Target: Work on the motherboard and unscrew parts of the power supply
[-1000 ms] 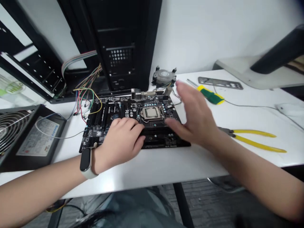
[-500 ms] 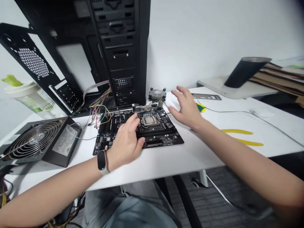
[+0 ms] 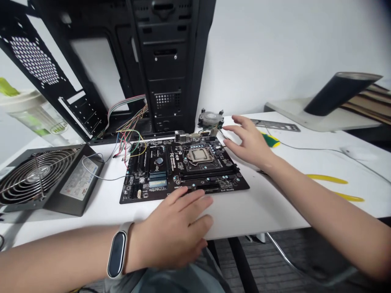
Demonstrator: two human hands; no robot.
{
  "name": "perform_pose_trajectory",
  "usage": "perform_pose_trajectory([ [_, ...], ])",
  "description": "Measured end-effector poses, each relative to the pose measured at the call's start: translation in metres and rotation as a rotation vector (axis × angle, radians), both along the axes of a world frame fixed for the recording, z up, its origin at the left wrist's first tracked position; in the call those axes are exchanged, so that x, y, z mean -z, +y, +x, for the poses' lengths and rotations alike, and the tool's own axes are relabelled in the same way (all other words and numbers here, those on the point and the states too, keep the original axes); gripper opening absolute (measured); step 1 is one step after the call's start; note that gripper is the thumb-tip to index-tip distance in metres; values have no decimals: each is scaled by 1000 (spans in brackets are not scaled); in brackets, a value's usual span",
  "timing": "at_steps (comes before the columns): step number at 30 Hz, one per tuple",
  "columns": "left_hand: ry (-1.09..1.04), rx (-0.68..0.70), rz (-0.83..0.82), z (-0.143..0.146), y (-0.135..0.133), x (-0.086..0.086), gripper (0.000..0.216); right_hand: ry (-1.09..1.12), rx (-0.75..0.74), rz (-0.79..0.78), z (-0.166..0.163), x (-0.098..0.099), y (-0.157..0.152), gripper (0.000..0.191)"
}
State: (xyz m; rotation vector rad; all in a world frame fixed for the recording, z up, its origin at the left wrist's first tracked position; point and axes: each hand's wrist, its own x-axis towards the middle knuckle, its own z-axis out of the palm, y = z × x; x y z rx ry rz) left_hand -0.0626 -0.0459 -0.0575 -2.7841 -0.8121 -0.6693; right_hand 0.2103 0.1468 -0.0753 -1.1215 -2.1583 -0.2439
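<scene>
A black motherboard (image 3: 159, 171) with a bare silver processor (image 3: 200, 154) lies flat on the white table (image 3: 269, 203). My left hand (image 3: 177, 230), with a white wristband, hovers at the table's near edge, just in front of the board, fingers spread and holding nothing. My right hand (image 3: 249, 140) reaches along the board's right side, fingers stretched toward a small round cooler fan (image 3: 210, 119) and its thin wires. It holds nothing and stops just short of the fan.
A black open computer case (image 3: 159, 61) stands behind the board, coloured wires (image 3: 128, 134) trailing out. A power supply (image 3: 45, 179) lies at the left. A green-yellow screwdriver (image 3: 270, 140), a metal plate (image 3: 277, 125), yellow pliers (image 3: 332, 185), a mouse (image 3: 356, 152) and a monitor foot (image 3: 320, 112) lie right.
My left hand has come off the motherboard and drawn back to the table's near edge. My right hand has moved from above the board toward the fan at the back.
</scene>
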Motion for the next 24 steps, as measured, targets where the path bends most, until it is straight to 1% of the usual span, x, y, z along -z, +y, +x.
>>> perform_pose_trajectory([
  [3, 51, 31, 104, 3, -1, 5, 21, -9, -9, -20, 1, 3, 2, 36],
  [5, 87, 19, 164, 3, -3, 7, 20, -11, -14, -34, 1, 5, 4, 35],
  [7, 115, -3, 180, 3, -5, 9, 23, -11, -23, -48, 1, 6, 5, 34],
  [14, 116, -100, 24, 2, -3, 11, 48, -14, -77, -87, -15, 10, 5, 34],
  [18, 68, -118, -23, 2, -3, 13, 51, -21, -88, -111, -21, 12, 4, 34],
  [24, 41, -108, -54, 2, -2, 13, 51, 15, -87, -98, -19, 14, 6, 35],
])
